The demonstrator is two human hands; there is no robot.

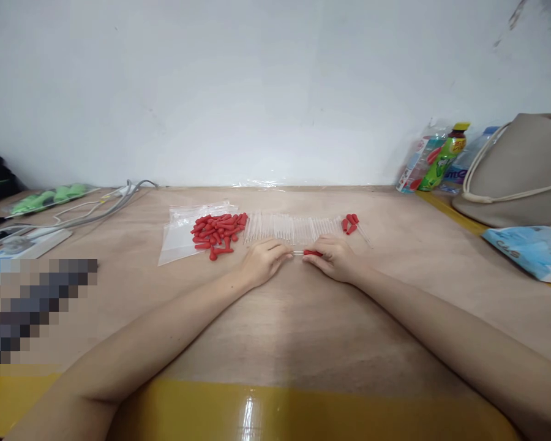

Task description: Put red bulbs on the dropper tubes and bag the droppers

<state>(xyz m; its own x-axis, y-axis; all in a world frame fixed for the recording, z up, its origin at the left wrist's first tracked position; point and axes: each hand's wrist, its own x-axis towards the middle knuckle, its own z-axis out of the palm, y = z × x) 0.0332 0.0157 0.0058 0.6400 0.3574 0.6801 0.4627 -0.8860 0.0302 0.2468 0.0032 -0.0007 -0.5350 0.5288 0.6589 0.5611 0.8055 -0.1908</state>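
A thin clear tube (298,252) meets a red bulb (311,252), both horizontal.

The single view looks from the person's head, forward and down across the table (239,349), facing the wall (275,92) at 12 o'clock. It sits near: forearms (165,331) enter from 8 and 4 o'clock, left hand (262,260) and right hand (336,260) close to centre.

This looks like an improvised workspace, though whether in a home or a workshop cannot be told. A wood-toned surface (248,331) with a yellow band (188,404) meets a scuffed pale wall (257,92). Red bulbs (217,228) and clear tubes (303,229) share it with drink bottles (442,160), a bag (521,162) and cables (96,211).
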